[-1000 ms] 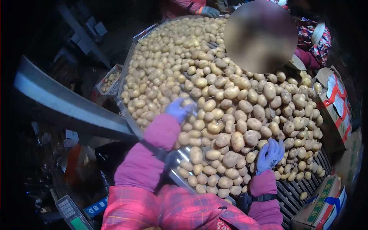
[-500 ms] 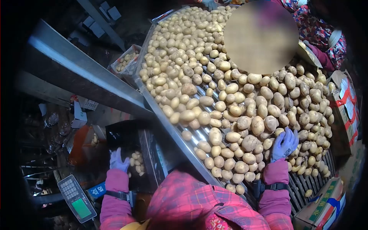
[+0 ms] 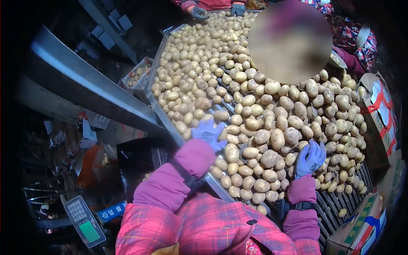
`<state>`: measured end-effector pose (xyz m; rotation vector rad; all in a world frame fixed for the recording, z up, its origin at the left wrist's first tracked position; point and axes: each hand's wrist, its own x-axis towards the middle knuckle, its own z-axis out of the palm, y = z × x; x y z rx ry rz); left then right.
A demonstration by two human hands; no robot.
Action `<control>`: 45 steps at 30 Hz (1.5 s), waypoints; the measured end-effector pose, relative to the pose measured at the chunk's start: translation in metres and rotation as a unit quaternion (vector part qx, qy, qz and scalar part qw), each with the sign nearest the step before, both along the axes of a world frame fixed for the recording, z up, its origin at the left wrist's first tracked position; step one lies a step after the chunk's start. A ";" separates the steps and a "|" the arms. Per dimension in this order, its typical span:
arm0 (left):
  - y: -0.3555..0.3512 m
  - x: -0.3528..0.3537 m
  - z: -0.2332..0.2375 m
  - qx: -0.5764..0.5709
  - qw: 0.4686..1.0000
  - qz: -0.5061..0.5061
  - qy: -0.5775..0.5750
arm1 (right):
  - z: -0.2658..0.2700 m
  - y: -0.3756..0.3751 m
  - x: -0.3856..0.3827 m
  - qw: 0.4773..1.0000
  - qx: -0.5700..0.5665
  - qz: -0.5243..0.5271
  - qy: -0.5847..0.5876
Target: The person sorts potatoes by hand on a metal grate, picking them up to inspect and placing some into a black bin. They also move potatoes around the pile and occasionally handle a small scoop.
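Observation:
My left hand (image 3: 208, 135), in a purple-blue glove, reaches over the left rim of the sorting table and rests on potatoes near the edge. Its fingers are spread, and the potatoes beneath it are partly hidden. Further right, my right hand (image 3: 311, 159) in a matching glove lies on the heap with its fingers stretched and slightly bent. I see no potato gripped in it. Loose potatoes (image 3: 269, 158) surround both hands, spread across the slatted table with its metal rim (image 3: 219, 185).
A digital scale display (image 3: 87, 223) and a dark plastic-lined box (image 3: 138, 159) stand left, below a steel beam (image 3: 97, 80). Cardboard boxes (image 3: 355, 225) line the right side. Co-workers are at the far side; one's gloved hands (image 3: 238, 9) touch the far edge.
My left hand has moved from above the lined box up and right onto the potatoes. My right hand stays about where it was. A co-worker's gloved hands show more at the far edge.

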<state>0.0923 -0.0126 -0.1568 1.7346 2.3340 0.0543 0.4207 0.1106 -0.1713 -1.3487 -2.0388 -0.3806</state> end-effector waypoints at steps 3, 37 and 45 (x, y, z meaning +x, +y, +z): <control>0.019 0.006 0.010 -0.058 0.998 0.003 0.018 | -0.001 0.000 0.002 1.000 0.000 0.001 -0.001; -0.031 0.051 0.007 0.066 0.980 -0.140 -0.127 | 0.000 0.000 0.001 1.000 -0.005 0.001 0.011; -0.014 0.023 -0.005 -0.029 0.744 0.150 -0.651 | -0.001 0.000 0.001 1.000 -0.010 -0.004 0.015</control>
